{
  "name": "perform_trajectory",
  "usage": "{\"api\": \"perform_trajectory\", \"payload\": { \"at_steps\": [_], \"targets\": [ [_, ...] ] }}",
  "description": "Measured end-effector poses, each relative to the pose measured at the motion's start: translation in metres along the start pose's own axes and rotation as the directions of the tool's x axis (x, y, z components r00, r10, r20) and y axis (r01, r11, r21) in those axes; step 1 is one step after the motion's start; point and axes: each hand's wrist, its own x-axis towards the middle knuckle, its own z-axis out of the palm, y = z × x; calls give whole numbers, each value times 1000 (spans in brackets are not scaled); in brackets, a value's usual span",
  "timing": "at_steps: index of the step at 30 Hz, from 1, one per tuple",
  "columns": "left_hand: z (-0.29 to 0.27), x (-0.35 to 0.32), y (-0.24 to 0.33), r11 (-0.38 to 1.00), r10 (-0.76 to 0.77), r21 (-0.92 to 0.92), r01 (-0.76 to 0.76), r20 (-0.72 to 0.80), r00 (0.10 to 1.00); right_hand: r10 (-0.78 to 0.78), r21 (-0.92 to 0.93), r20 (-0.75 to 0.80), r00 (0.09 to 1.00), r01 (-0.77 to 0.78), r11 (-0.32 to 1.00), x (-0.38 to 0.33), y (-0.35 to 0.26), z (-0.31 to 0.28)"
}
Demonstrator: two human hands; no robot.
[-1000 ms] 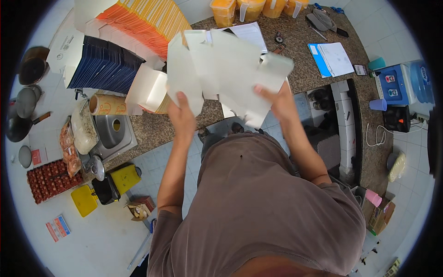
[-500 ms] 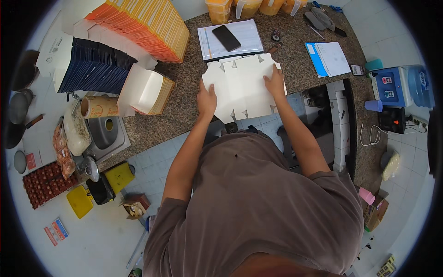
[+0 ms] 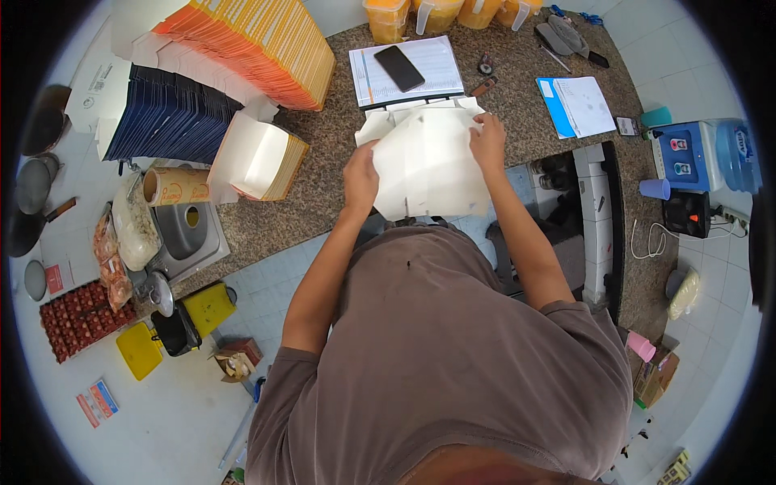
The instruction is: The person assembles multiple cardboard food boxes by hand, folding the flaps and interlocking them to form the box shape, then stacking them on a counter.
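Centrally, both hands' fingers (image 3: 487, 123) gripping white card (image 3: 428, 158), phone (image 3: 399, 68) on papers (image 3: 439, 66) beyond, orange cartons (image 3: 271, 52) stacked leftward

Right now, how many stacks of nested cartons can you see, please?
3: orange stack at the upper left, blue stack beside it, small stack nearest the left hand. Others may be hidden.
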Motion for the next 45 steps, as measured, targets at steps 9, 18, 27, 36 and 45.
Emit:
{"api": "perform_trajectory", "payload": {
  "at_steps": [9, 18, 27, 36, 45],
  "targets": [
    [-93, 15, 24, 690, -307, -699, 188, -47, 951, -182, 938, 276, 944, -223, 265, -18, -65, -126],
    [-114, -12, 102, 375, -263, -869, 324, 235, 936, -568, 364, -384, 728, 685, 631, -97, -147, -194],
    [-78, -39, 174, -105, -272, -930, 354, 369, 889, -580, 651, -319, 750, 618, 441, -157, -181, -142],
    [-98, -46, 189, 147, -312, -951, 271, 215, 925, -628, 449, -161, 762, 623, 641, -167, -205, -158],
    [-74, -69, 228, -11, -416, -991, 136, 128, 900, -577, 406, -411, 706, 709, 577, -157, -208, -121]
  ]
}}
